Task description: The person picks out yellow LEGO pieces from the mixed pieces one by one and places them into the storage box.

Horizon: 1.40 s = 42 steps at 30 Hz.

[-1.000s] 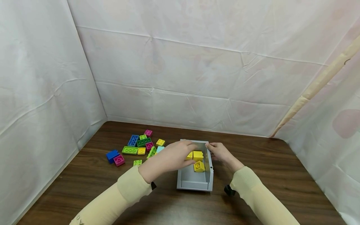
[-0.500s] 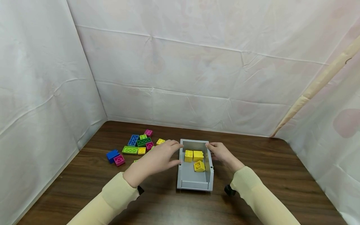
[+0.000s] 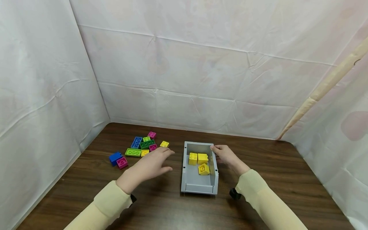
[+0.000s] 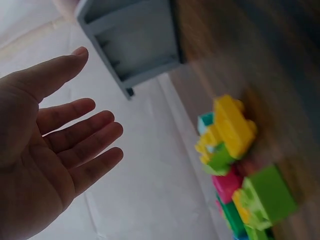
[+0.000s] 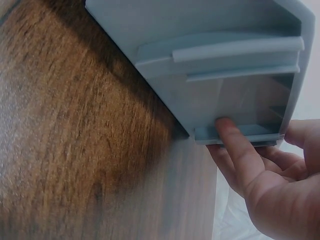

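Note:
A grey plastic box (image 3: 198, 189) stands on the table with three yellow toy bricks (image 3: 202, 158) inside. My right hand (image 3: 226, 157) grips its right wall near the far corner; in the right wrist view, the thumb is at the rim and the fingers (image 5: 242, 152) press on the outer side. To the left of the box, my left hand (image 3: 150, 164) holds nothing, its fingers extended and spread from the thumb. It hovers by the loose bricks and hides some of them. The left wrist view shows a yellow brick (image 4: 232, 125) and a lime brick (image 4: 270, 195) there.
Left of the box lie loose bricks, among them a lime plate (image 3: 133, 152), a dark green brick (image 3: 147, 144) and a blue brick (image 3: 115, 158) beside a magenta one (image 3: 122, 163). A white curtain (image 3: 172, 70) surrounds the dark wooden table (image 3: 264, 166).
My left hand has moved left, from over the box to beside the loose bricks, baring the yellow bricks inside. The right hand and the box have stayed in place.

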Motion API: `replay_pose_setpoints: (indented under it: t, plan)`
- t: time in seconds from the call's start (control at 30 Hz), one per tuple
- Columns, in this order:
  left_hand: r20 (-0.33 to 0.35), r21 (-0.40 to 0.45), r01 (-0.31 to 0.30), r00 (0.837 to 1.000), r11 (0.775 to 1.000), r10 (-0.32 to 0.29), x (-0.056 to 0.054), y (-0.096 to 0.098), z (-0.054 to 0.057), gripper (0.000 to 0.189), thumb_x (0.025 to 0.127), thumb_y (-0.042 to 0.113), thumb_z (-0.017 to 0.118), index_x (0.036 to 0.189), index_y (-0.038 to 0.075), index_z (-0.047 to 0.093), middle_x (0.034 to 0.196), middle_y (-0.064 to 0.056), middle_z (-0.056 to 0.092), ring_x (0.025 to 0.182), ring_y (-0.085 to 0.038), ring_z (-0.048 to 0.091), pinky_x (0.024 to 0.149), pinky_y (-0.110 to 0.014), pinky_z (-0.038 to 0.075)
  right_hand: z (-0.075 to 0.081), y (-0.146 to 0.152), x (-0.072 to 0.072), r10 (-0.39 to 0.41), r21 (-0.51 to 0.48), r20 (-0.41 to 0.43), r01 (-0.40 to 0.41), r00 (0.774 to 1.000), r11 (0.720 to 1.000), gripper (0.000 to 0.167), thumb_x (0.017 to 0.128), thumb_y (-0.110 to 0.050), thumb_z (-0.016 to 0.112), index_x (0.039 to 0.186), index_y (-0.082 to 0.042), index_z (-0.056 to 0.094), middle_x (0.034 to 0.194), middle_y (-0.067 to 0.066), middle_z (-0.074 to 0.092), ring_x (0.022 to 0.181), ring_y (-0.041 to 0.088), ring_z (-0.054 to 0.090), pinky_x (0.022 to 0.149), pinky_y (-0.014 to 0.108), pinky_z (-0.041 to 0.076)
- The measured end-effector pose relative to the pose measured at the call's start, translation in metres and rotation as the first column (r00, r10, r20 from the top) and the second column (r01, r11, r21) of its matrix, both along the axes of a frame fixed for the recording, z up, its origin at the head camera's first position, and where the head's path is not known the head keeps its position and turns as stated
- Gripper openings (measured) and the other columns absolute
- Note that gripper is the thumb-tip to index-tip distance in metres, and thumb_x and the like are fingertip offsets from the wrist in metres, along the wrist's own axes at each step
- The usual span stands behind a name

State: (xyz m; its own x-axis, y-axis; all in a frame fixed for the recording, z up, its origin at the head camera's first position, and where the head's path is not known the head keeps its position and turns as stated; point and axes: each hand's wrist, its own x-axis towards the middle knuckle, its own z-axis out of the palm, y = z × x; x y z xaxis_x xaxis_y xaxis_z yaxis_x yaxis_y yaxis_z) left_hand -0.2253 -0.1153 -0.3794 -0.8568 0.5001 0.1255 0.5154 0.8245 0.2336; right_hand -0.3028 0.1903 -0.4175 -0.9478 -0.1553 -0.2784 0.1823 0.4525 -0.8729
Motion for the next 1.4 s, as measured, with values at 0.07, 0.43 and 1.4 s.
replay_pose_setpoints:
  t: [0.07, 0.43, 1.4]
  plan:
    - [0.019, 0.003, -0.023, 1.0, 1.0, 0.023, -0.001, -0.005, -0.004, 0.058, 0.08, 0.036, 0.075, 0.128, 0.01, 0.057, 0.129, -0.009, 0.056, 0.12, -0.024, 0.053, 0.097, -0.041, 0.046, 0.0, 0.0, 0.0, -0.002, 0.002, 0.0, 0.002, 1.0, 1.0, 0.048, 0.1, -0.032, 0.045, 0.129, 0.006, 0.05, 0.118, 0.02, 0.059, 0.102, 0.023, 0.062, 0.083, 0.039, 0.054]
    - [0.094, -0.009, -0.1, 0.991, 0.995, 0.1, -0.007, -0.028, -0.022, 0.057, 0.079, 0.031, 0.076, 0.126, 0.006, 0.057, 0.129, -0.014, 0.055, 0.121, -0.03, 0.052, 0.099, -0.047, 0.043, 0.002, -0.001, -0.001, 0.012, -0.008, 0.015, -0.012, 1.0, 1.0, 0.05, 0.101, -0.031, 0.044, 0.134, 0.007, 0.045, 0.129, 0.023, 0.052, 0.116, 0.032, 0.055, 0.087, 0.041, 0.053]
    - [0.016, -0.201, -0.042, 0.999, 0.979, 0.046, -0.015, -0.032, -0.047, 0.039, 0.072, 0.026, 0.083, 0.103, 0.006, 0.07, 0.099, -0.006, 0.065, 0.095, -0.021, 0.058, 0.088, -0.04, 0.051, 0.004, -0.001, 0.002, 0.009, -0.005, 0.011, -0.009, 1.0, 1.0, 0.049, 0.101, -0.03, 0.044, 0.133, 0.008, 0.046, 0.129, 0.025, 0.052, 0.118, 0.035, 0.053, 0.087, 0.043, 0.052]
